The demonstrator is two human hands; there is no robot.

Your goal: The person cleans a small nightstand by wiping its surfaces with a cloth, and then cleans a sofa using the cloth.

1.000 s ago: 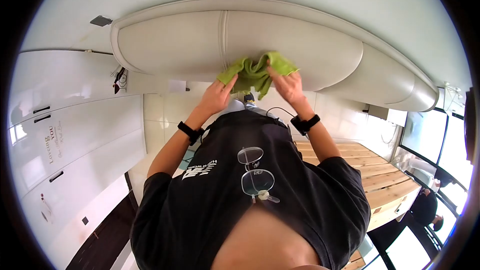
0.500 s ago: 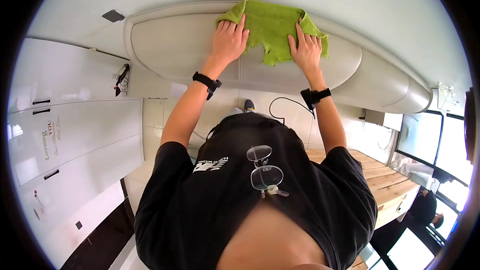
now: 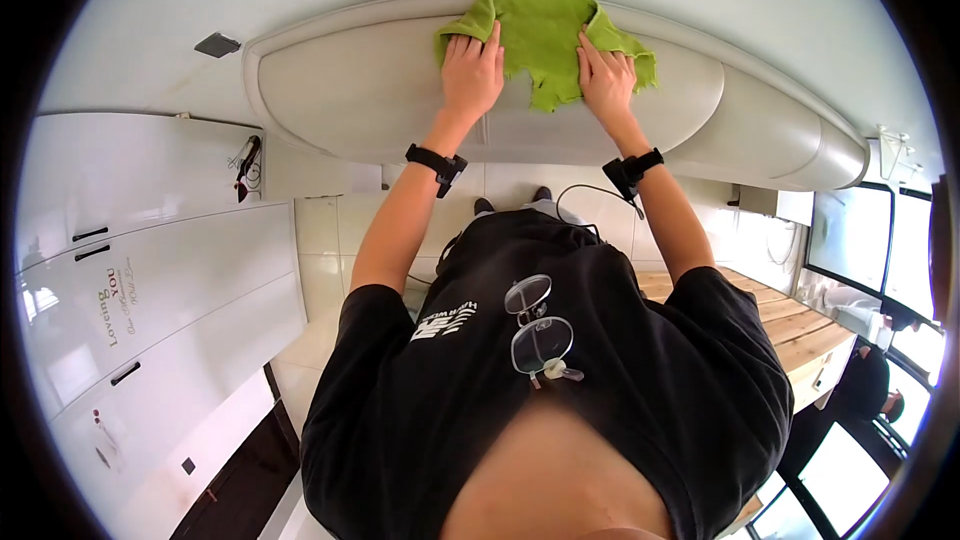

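Note:
A ragged, torn-edged green cloth [image 3: 548,35] lies over the upper edge and front of a long beige padded panel [image 3: 350,90], which resembles a headboard. My left hand [image 3: 473,78] is at the cloth's left side, its fingers tucked under a fold and its thumb along the edge. On the right side, my right hand [image 3: 607,82] holds the cloth the same way, fingertips hidden beneath it. Between my hands the cloth hangs down in a torn flap. Both wrists wear black bands with a small device.
White cabinets [image 3: 200,270] with black handles stand at left. To the right is a slatted wooden table [image 3: 800,325]. A black cable [image 3: 590,192] crosses near my body above the tiled floor. Another person [image 3: 865,385] in dark clothes is at far right, near bright windows.
My hands have come slightly closer together, and the cloth's middle sits a little higher on the padded panel. My body appears shifted right in view, with both shoes now showing.

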